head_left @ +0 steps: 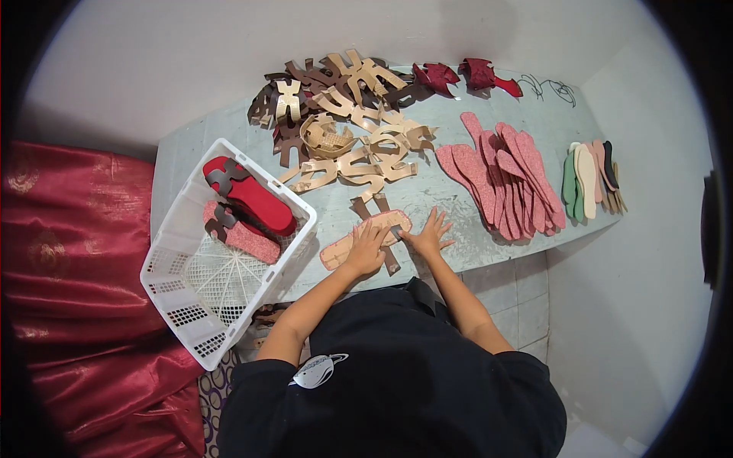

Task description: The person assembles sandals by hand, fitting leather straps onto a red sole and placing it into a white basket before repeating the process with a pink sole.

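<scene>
A shoe insole (338, 253) lies slantwise on the table before me, its tan face up and a pink rim showing. Brown sandal strap (392, 259) ends stick out past its far and near edges. My left hand (367, 249) rests on the middle of the insole with fingers stretched over it, hiding part of the surface. My right hand (427, 237) has its fingers spread just right of the insole. Its thumb reaches the dark patch (396, 232) at the insole's right part.
On the left stands a white plastic basket (304, 229) holding a red sandal (263, 202) and a pink one (248, 242). Behind lie piled tan and brown straps (355, 162). Pink glittery soles (527, 179) are stacked at right, beside several coloured soles (585, 179). Dark red straps (479, 75) lie at the back.
</scene>
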Tool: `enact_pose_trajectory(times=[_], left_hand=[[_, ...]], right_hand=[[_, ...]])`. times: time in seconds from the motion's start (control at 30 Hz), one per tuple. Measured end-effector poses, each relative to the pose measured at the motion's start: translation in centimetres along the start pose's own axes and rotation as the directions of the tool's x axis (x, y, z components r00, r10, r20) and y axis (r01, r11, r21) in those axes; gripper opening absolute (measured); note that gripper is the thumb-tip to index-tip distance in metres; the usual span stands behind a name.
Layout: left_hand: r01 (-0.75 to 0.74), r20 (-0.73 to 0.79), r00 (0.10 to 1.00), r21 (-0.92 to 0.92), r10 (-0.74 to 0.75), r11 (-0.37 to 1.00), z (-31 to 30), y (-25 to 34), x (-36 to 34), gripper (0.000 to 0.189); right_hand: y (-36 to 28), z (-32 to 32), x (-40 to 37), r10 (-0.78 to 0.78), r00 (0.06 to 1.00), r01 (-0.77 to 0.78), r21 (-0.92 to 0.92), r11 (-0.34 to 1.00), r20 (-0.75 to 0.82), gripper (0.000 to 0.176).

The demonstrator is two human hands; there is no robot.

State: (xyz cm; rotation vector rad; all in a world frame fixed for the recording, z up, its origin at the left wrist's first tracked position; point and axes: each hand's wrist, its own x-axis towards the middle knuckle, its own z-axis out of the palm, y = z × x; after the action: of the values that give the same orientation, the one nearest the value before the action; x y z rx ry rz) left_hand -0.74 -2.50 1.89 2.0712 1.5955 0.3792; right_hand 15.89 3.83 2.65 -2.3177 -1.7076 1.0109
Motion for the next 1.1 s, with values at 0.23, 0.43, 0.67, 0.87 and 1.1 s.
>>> enact_pose_trajectory(times=[0.23,0.43,0.67,0.87,1.1], left_hand=[[-0.012,-0.252,0.966,-0.262,-0.057,0.965,-1.4,-1.1,2.2,0.049],[0.243,-0.146,0.891,-0.646,-0.430,0.724,0.2,-4.1,6.4,0.046],[0.288,-0.013,0.885,-0.770,-0.465,0.570,1.5,-5.1,8.6,0.060],[0.218,-0.020,0.958,-0.595,-0.285,0.774,-0.4,-4.3,8.2,0.036],[-0.057,-0.223,0.975,-0.310,-0.014,0.949,-1.8,-2.0,6.9,0.019]], right_hand=[[0.2,0.2,0.3,0.018,1.000,-0.017,-0.018,1.000,0.006,0.127],[0.3,0.1,0.2,0.014,1.000,-0.014,-0.015,1.000,0.003,0.128],[0.3,-0.1,0.1,0.017,1.000,-0.017,-0.007,1.000,0.024,0.127],[0.2,0.0,0.3,0.027,0.999,-0.025,-0.043,0.999,0.043,0.128],[0.1,0.0,0.3,0.032,0.999,-0.031,-0.039,0.999,0.040,0.126]])
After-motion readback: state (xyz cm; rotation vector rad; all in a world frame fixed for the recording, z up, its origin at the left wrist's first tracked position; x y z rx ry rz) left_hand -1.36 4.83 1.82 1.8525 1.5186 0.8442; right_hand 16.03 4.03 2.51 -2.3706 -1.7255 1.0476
